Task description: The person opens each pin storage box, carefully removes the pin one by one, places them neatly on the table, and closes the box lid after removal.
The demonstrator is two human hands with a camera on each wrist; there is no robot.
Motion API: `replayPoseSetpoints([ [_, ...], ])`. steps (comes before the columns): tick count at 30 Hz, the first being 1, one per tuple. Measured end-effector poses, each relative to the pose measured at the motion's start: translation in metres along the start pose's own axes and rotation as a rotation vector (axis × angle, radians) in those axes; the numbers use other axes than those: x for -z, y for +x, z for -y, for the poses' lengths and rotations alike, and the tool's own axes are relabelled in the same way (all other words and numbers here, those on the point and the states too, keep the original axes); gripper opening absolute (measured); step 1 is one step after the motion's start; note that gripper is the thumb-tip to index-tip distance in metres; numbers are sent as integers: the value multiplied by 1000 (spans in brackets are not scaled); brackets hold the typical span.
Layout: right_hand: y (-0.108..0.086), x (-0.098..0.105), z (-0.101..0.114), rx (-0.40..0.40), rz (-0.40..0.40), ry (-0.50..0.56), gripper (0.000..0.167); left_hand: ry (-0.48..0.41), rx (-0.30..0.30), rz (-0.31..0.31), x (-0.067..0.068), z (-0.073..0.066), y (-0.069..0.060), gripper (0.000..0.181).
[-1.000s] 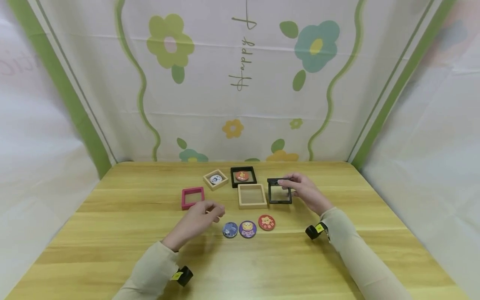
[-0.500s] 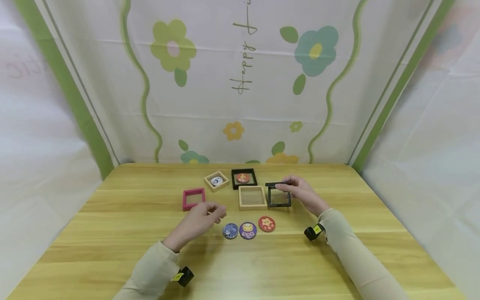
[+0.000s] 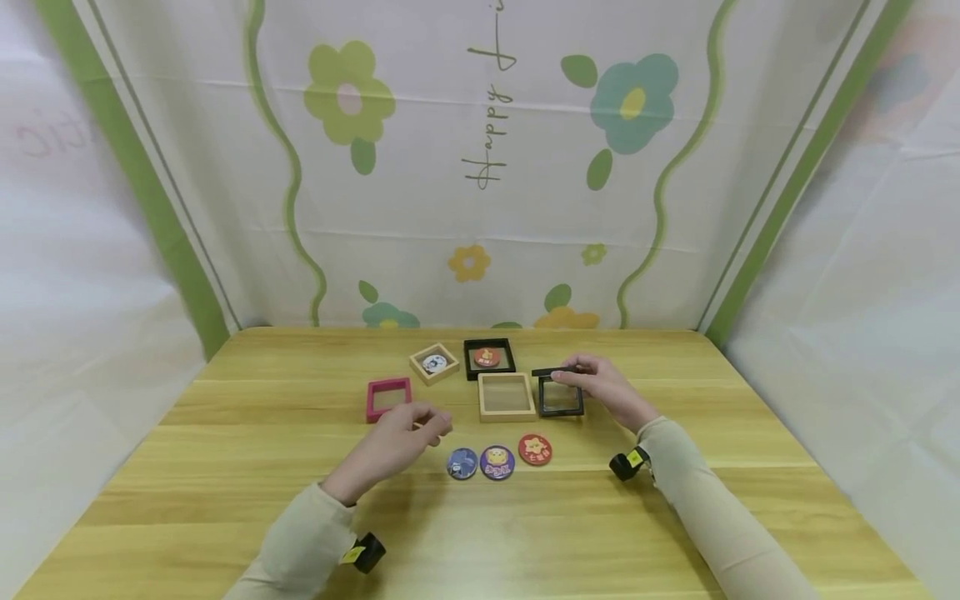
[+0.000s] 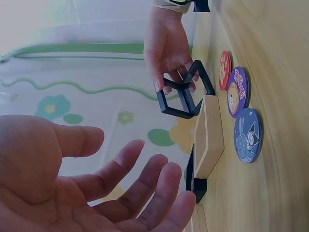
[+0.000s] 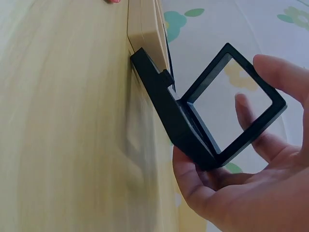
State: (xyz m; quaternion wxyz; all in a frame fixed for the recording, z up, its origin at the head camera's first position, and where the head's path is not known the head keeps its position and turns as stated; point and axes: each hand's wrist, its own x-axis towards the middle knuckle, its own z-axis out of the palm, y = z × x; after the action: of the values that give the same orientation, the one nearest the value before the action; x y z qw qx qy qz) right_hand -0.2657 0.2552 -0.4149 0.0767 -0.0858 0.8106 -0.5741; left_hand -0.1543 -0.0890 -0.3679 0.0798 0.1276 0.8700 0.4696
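Observation:
My right hand (image 3: 606, 390) holds a small black hinged display frame (image 5: 169, 111) at the right of the group. In the right wrist view its two halves stand apart at an angle, with the thumb on the upper half's rim and fingers under the lower half. Over the table, my left hand (image 3: 393, 440) hovers with fingers loosely bent and nothing in them, near a pink frame (image 3: 371, 400). Three round badges lie in front of the frames: a blue one (image 3: 462, 463), a purple one (image 3: 497, 462) and a red one (image 3: 535, 450).
Left of the held frame lies a light wooden frame (image 3: 507, 416). Behind it are a black frame (image 3: 470, 372) with a red badge and a smaller wooden frame (image 3: 422, 372) with a white badge. A flowered cloth (image 3: 480, 208) hangs behind the wooden table (image 3: 480, 542).
The upper half of the black display frame in my right hand has tipped slightly, and now looks thinner from above. My left hand and the badges have stayed in place.

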Motion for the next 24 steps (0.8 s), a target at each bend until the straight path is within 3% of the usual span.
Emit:
replayPoseSetpoints([
  [11, 4, 0, -6, 19, 10, 9, 37, 14, -10, 21, 0, 0, 1, 29],
  [24, 4, 3, -8, 13, -34, -74, 40, 26, -25, 32, 1, 1, 1, 32],
])
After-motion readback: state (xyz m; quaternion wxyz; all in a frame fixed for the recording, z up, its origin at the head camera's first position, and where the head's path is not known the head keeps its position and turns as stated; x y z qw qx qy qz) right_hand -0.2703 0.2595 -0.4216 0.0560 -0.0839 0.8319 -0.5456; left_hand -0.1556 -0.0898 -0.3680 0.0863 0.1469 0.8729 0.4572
